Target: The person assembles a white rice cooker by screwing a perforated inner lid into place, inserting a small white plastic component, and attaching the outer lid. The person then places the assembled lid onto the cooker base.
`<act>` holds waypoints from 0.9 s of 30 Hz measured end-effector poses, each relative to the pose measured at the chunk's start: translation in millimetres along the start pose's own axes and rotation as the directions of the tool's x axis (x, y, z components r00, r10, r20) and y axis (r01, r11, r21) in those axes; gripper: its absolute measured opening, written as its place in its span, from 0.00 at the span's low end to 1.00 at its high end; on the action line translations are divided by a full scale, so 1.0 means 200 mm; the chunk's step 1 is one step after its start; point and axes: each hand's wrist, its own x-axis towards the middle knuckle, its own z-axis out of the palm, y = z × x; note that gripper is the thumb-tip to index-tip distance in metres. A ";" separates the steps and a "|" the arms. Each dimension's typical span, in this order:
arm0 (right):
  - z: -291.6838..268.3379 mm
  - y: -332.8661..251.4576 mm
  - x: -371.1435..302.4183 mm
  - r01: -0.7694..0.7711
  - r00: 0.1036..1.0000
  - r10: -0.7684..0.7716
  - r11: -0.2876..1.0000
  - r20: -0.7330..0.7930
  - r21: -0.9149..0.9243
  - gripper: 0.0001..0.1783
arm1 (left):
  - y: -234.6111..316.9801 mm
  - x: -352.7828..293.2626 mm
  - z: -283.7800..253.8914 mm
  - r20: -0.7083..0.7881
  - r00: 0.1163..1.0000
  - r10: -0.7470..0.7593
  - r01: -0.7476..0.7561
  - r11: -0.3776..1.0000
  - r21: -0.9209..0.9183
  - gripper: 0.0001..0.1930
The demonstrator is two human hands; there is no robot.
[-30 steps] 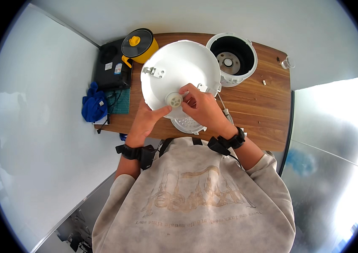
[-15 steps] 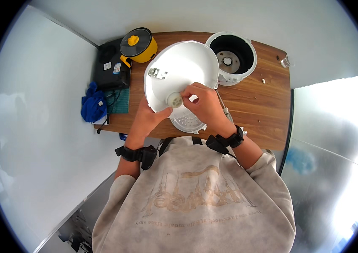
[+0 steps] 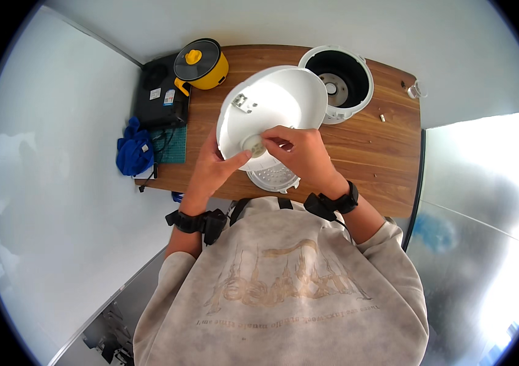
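Observation:
A white domed rice cooker lid (image 3: pixel 281 91) is tilted above the table, its hollow inner side facing me. My left hand (image 3: pixel 214 165) grips the lid's near left rim, the thumb lying on the inside. A round pale plastic piece (image 3: pixel 253 146) with small openings sits low in the lid, next to that thumb. My right hand (image 3: pixel 299 152) is closed in a pinch at the right edge of the round piece; whatever is between its fingertips is hidden. A metal bracket (image 3: pixel 244 103) is fixed inside the lid. Below it lies a white perforated plate (image 3: pixel 273 177).
The white cooker body (image 3: pixel 366 91), dark inside, stands behind to the right. A yellow pot (image 3: pixel 201 64) with a dark lid is at the back left, near a black case (image 3: pixel 162 100) and blue cloth (image 3: pixel 135 152). A clear cup (image 3: pixel 417 90) and small loose bits lie on the right.
The lid has shifted slightly right and tilted more, its upper part turning. My right hand has rotated a little, with its fingers still pinched at the round piece.

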 end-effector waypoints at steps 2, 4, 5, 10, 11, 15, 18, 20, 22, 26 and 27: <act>0.00 0.00 0.00 0.075 0.997 -0.075 0.993 0.004 -0.095 0.06 | 0.01 0.00 0.00 0.014 1.000 -0.003 0.002 0.998 0.060 0.34; -0.01 0.00 0.00 0.169 0.985 -0.172 0.963 0.006 -0.207 0.06 | 0.01 0.00 0.00 0.002 0.999 0.035 -0.035 0.993 0.115 0.33; 0.00 0.00 0.00 0.199 0.979 -0.204 0.957 -0.004 -0.210 0.06 | 0.01 0.00 0.01 -0.003 0.999 0.055 -0.054 0.989 0.141 0.33; 0.02 0.01 0.00 0.255 0.963 -0.268 0.940 -0.032 -0.225 0.05 | 0.07 -0.01 0.00 0.010 1.000 0.016 -0.018 0.975 0.221 0.33; 0.02 0.01 0.00 0.263 0.961 -0.275 0.936 -0.022 -0.234 0.05 | 0.08 -0.01 0.00 0.026 1.000 0.013 -0.019 0.970 0.244 0.33; 0.01 0.00 0.00 0.269 0.961 -0.277 0.930 0.004 -0.249 0.04 | 0.07 -0.02 0.00 0.023 0.998 0.053 -0.057 0.963 0.262 0.31; 0.03 0.00 0.00 0.228 0.971 -0.238 0.952 -0.024 -0.202 0.04 | 0.07 0.00 0.00 0.028 1.000 0.008 -0.014 0.973 0.232 0.32; 0.03 0.00 0.00 0.197 0.977 -0.207 0.967 -0.051 -0.162 0.05 | 0.04 0.02 -0.03 0.053 0.998 -0.040 0.032 0.987 0.156 0.34; 0.01 -0.03 0.01 0.168 0.981 -0.178 0.978 -0.076 -0.127 0.05 | 0.03 0.03 -0.01 0.041 0.997 -0.062 0.064 0.998 -0.025 0.37; 0.03 0.01 0.02 0.186 0.977 -0.194 0.978 -0.086 -0.092 0.08 | 0.02 0.03 0.02 0.010 0.994 -0.108 0.108 0.974 -0.201 0.41; 0.02 0.01 0.01 0.165 0.983 -0.171 0.982 -0.065 -0.091 0.10 | 0.01 0.04 0.02 0.015 0.994 -0.104 0.105 0.971 -0.213 0.40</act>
